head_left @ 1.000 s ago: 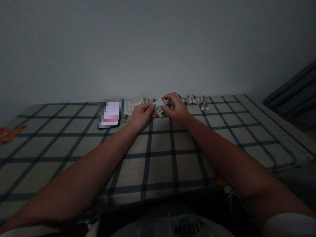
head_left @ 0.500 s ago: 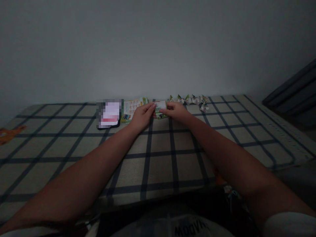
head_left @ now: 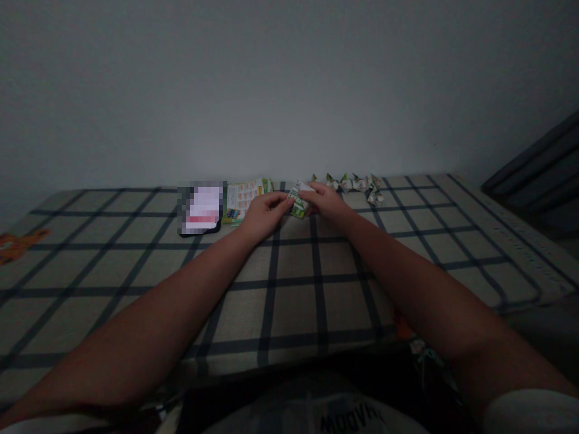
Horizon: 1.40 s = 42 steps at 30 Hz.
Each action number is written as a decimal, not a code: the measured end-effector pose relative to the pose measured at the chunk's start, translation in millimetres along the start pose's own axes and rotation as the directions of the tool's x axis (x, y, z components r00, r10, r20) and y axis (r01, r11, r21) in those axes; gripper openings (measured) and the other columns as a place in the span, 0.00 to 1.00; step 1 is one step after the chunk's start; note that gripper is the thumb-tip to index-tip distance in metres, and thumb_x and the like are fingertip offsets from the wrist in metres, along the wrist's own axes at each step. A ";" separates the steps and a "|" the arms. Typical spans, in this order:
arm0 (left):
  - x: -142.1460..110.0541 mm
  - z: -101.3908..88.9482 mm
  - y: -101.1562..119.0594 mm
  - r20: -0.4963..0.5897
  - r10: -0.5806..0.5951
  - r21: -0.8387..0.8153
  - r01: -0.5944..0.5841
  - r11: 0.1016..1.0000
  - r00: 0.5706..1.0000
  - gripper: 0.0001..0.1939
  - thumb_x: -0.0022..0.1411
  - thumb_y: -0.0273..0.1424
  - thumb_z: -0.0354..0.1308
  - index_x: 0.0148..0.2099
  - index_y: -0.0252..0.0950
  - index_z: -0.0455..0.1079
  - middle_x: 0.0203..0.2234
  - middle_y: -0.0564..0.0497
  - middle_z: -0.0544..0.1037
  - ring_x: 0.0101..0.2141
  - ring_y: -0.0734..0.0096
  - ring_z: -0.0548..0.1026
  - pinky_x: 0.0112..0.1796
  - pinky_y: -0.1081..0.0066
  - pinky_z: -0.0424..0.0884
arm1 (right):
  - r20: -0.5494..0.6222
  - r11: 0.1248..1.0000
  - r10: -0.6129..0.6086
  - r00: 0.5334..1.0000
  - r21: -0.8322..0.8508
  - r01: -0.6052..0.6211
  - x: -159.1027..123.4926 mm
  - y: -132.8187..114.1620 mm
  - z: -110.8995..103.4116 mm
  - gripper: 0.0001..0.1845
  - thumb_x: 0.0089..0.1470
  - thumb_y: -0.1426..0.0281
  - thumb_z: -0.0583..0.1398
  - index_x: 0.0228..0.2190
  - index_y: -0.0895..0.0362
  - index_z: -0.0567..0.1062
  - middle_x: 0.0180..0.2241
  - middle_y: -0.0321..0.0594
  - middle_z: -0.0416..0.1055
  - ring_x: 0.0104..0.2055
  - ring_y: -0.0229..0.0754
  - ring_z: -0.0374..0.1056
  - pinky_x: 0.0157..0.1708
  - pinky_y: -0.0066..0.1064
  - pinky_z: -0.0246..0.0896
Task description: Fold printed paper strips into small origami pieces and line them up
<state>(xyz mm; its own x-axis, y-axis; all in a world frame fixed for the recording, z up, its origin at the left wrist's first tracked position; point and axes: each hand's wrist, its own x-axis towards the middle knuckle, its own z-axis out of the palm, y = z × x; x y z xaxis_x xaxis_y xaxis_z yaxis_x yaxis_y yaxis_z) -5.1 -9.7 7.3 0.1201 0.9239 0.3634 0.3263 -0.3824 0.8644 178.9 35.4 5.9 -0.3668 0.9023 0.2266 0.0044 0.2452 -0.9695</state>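
Both arms reach far across a checked cloth point(head_left: 289, 295). My left hand point(head_left: 265, 216) and my right hand point(head_left: 326, 204) meet over a small green-and-white printed paper piece point(head_left: 298, 200). The fingers of both hands pinch it, left on its left edge, right on its right and top. The piece is tilted and held just above the cloth. A stack of green and orange printed sheets point(head_left: 243, 198) lies just left of my left hand.
A phone with a lit, blurred screen point(head_left: 201, 210) lies left of the sheets. A row of several small folded paper shapes point(head_left: 355, 184) runs along the far edge by the wall. An orange scrap point(head_left: 18, 244) sits at far left. Dark furniture point(head_left: 538, 169) stands at right.
The paper piece has turned between my fingers, from flat-facing to tilted. My right hand has lowered from above the piece to beside it. The arms have barely shifted.
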 end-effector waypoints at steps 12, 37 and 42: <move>3.3 -2.8 -6.0 -0.095 0.096 0.085 -0.088 0.992 0.991 0.15 0.57 0.43 0.64 0.38 0.37 0.81 0.34 0.48 0.82 0.36 0.66 0.77 0.39 0.69 0.70 | -0.084 0.995 -0.076 0.994 -0.070 0.070 -5.6 -11.6 -3.2 0.19 0.48 0.55 0.66 0.32 0.58 0.78 0.24 0.33 0.70 0.25 0.32 0.60 0.25 0.26 0.57; 4.3 -4.4 -7.0 -0.059 0.185 0.117 -0.177 0.977 0.981 0.16 0.63 0.41 0.59 0.44 0.36 0.81 0.39 0.47 0.83 0.40 0.64 0.79 0.45 0.65 0.72 | -0.129 0.984 -0.167 0.978 -0.091 0.156 -2.5 -6.6 -3.9 0.17 0.48 0.56 0.67 0.34 0.58 0.82 0.33 0.40 0.78 0.37 0.39 0.70 0.40 0.32 0.64; 4.8 -4.6 -6.7 -0.053 0.167 0.150 -0.158 0.976 0.985 0.16 0.63 0.41 0.58 0.43 0.37 0.81 0.38 0.48 0.84 0.39 0.64 0.79 0.45 0.66 0.72 | -0.148 0.981 -0.169 0.974 -0.119 0.152 -3.3 -7.5 -2.6 0.19 0.47 0.54 0.67 0.32 0.58 0.81 0.32 0.40 0.77 0.37 0.39 0.69 0.40 0.33 0.64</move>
<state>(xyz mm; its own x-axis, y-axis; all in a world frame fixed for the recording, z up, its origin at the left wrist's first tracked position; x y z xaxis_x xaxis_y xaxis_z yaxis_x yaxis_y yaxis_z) -11.1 -2.8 4.8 0.1229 0.8449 0.5206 0.4405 -0.5165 0.7343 182.5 31.4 12.7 -0.2202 0.8902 0.3987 0.0589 0.4202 -0.9055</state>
